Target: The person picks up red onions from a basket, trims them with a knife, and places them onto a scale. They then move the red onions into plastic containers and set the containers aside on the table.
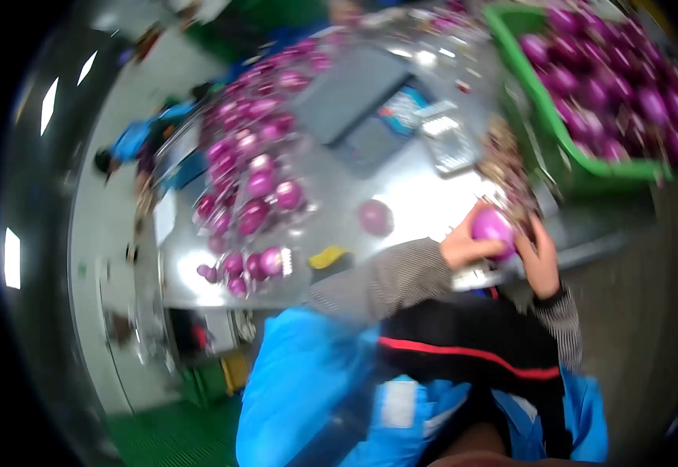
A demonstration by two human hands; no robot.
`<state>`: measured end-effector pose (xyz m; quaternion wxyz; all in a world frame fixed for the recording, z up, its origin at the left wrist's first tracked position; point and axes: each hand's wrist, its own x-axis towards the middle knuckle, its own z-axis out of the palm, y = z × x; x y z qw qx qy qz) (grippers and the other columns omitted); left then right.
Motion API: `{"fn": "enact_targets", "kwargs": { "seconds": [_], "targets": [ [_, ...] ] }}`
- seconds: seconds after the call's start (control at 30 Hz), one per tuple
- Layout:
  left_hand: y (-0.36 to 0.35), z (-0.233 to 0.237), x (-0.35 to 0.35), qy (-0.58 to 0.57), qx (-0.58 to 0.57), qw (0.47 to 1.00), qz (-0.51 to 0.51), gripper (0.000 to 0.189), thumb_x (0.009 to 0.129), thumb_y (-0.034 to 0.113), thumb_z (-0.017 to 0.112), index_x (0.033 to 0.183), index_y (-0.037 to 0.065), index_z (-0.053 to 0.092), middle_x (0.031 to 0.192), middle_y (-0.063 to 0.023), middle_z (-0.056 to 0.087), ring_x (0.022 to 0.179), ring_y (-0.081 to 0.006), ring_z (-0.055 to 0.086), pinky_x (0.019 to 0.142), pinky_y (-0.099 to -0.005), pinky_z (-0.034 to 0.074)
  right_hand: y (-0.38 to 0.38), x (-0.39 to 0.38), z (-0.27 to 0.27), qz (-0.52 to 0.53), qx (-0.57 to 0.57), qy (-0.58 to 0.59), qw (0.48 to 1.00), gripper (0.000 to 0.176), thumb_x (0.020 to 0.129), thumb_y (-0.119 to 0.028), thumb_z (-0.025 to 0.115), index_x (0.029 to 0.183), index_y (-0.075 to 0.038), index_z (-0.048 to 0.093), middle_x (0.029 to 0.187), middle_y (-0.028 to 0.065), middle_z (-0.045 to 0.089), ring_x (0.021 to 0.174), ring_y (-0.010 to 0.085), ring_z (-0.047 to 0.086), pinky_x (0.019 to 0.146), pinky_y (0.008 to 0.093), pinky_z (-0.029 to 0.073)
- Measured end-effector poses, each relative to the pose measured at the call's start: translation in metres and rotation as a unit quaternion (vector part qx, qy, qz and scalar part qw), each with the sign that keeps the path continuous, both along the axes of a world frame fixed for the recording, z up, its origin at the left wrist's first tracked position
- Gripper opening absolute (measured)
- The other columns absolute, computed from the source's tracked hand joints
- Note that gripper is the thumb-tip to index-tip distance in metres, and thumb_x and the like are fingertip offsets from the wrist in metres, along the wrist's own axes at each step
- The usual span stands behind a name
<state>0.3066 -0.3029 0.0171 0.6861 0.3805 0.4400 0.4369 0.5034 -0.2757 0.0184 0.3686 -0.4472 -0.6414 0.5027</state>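
Note:
A peeled, shiny red onion [493, 232] is held up near the table's front edge. My left hand [463, 243] grips it from the left, thumb along its lower side. On the other side, the fingertips of my right hand [540, 261] are curled against its right edge; whatever they pinch there is too blurred to make out. Dry onion skins [506, 159] lie in a heap just beyond my hands. Another red onion [375, 218] rests by itself on the metal table [331, 183], left of my hands.
A green crate [537, 101] full of red onions stands at the right. Bagged red onions [253, 214] cover the table's left side. A grey box [354, 89], a clear plastic tray [449, 140] and a yellow-and-black object [329, 259] lie between. A person [132, 142] is at the far left.

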Motion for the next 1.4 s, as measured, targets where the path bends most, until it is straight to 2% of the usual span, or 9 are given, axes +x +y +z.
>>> {"fn": "enact_targets", "kwargs": {
  "seconds": [0.07, 0.2, 0.3, 0.7, 0.8, 0.83, 0.93, 1.07, 1.4],
  "targets": [
    [-0.003, 0.010, -0.004, -0.022, 0.009, 1.000, -0.019, 0.081, 0.074, 0.014, 0.079, 0.140, 0.003, 0.033, 0.125, -0.0123, 0.053, 0.114, -0.0215, 0.056, 0.099, -0.0359, 0.046, 0.004, -0.007, 0.006, -0.038, 0.041, 0.005, 0.998, 0.029, 0.090, -0.019, 0.066, 0.111, 0.000, 0.064, 0.073, 0.0058, 0.062, 0.065, 0.0123, 0.055, 0.063, 0.0294, 0.047],
    [0.005, 0.012, -0.001, -0.008, 0.005, 0.999, -0.046, 0.075, 0.080, 0.017, 0.072, 0.142, 0.003, 0.033, 0.128, -0.0125, 0.051, 0.118, -0.0225, 0.054, 0.103, -0.0363, 0.042, 0.012, 0.010, 0.007, -0.076, 0.044, -0.067, 0.994, 0.022, 0.090, -0.025, 0.066, 0.095, -0.004, 0.064, 0.079, 0.0144, 0.066, 0.068, 0.0256, 0.066, 0.060, 0.0333, 0.048],
    [0.013, 0.014, -0.005, -0.007, -0.004, 1.000, -0.015, 0.074, 0.078, 0.021, 0.074, 0.140, 0.001, 0.037, 0.126, -0.0131, 0.053, 0.115, -0.0216, 0.055, 0.100, -0.0353, 0.044, 0.007, 0.025, 0.021, -0.099, 0.160, -0.158, 0.969, 0.014, 0.086, -0.011, 0.065, 0.097, -0.003, 0.065, 0.086, 0.0137, 0.067, 0.078, 0.0299, 0.067, 0.066, 0.0334, 0.051],
    [0.022, 0.039, 0.005, 0.044, 0.005, 0.991, -0.128, 0.087, 0.072, 0.034, 0.076, 0.140, -0.002, 0.035, 0.124, -0.0167, 0.055, 0.114, -0.0252, 0.057, 0.099, -0.0379, 0.046, 0.005, 0.043, -0.002, -0.036, 0.360, -0.286, 0.887, 0.019, 0.076, -0.009, 0.064, 0.095, -0.009, 0.061, 0.083, 0.0059, 0.061, 0.075, 0.0239, 0.065, 0.065, 0.0353, 0.053],
    [0.021, 0.041, 0.003, 0.009, 0.003, 0.991, -0.134, 0.095, 0.067, 0.040, 0.078, 0.139, -0.004, 0.034, 0.127, -0.0197, 0.053, 0.117, -0.0295, 0.057, 0.101, -0.0408, 0.045, 0.018, 0.067, -0.049, -0.094, 0.346, -0.298, 0.885, 0.022, 0.081, -0.011, 0.061, 0.102, -0.008, 0.064, 0.092, 0.0086, 0.067, 0.081, 0.0269, 0.067, 0.068, 0.0374, 0.054],
    [0.019, 0.045, -0.005, 0.003, 0.024, 0.988, -0.151, 0.095, 0.067, 0.039, 0.078, 0.140, -0.005, 0.034, 0.128, -0.0202, 0.052, 0.118, -0.0300, 0.056, 0.101, -0.0411, 0.045, 0.018, 0.080, -0.055, -0.108, 0.188, -0.350, 0.911, 0.024, 0.086, -0.014, 0.058, 0.108, -0.007, 0.065, 0.100, 0.0101, 0.070, 0.086, 0.0282, 0.068, 0.070, 0.0385, 0.055],
    [0.026, 0.053, -0.002, 0.014, 0.083, 0.991, -0.107, 0.097, 0.070, 0.030, 0.079, 0.145, -0.002, 0.028, 0.128, -0.0200, 0.052, 0.120, -0.0303, 0.055, 0.101, -0.0419, 0.046, 0.010, 0.076, -0.049, -0.157, 0.199, -0.272, 0.928, 0.024, 0.088, -0.015, 0.061, 0.111, -0.010, 0.065, 0.095, 0.0089, 0.070, 0.083, 0.0287, 0.068, 0.071, 0.0372, 0.055],
    [0.033, 0.047, 0.006, 0.267, 0.201, 0.939, -0.077, 0.112, 0.062, 0.019, 0.088, 0.147, -0.002, 0.017, 0.124, -0.0169, 0.052, 0.113, -0.0251, 0.056, 0.098, -0.0366, 0.047, 0.006, 0.042, -0.016, -0.137, 0.209, -0.180, 0.951, 0.026, 0.083, -0.011, 0.067, 0.109, -0.010, 0.064, 0.089, 0.0075, 0.068, 0.077, 0.0264, 0.068, 0.065, 0.0359, 0.055],
    [0.028, 0.037, 0.017, 0.454, 0.278, 0.846, 0.025, 0.096, 0.056, 0.022, 0.088, 0.135, -0.002, 0.041, 0.120, -0.0166, 0.048, 0.111, -0.0279, 0.053, 0.098, -0.0364, 0.045, 0.000, 0.015, 0.004, -0.112, 0.242, -0.311, 0.912, 0.030, 0.081, -0.010, 0.068, 0.110, -0.008, 0.063, 0.086, 0.0076, 0.063, 0.074, 0.0258, 0.066, 0.065, 0.0355, 0.054]
  ]
}}
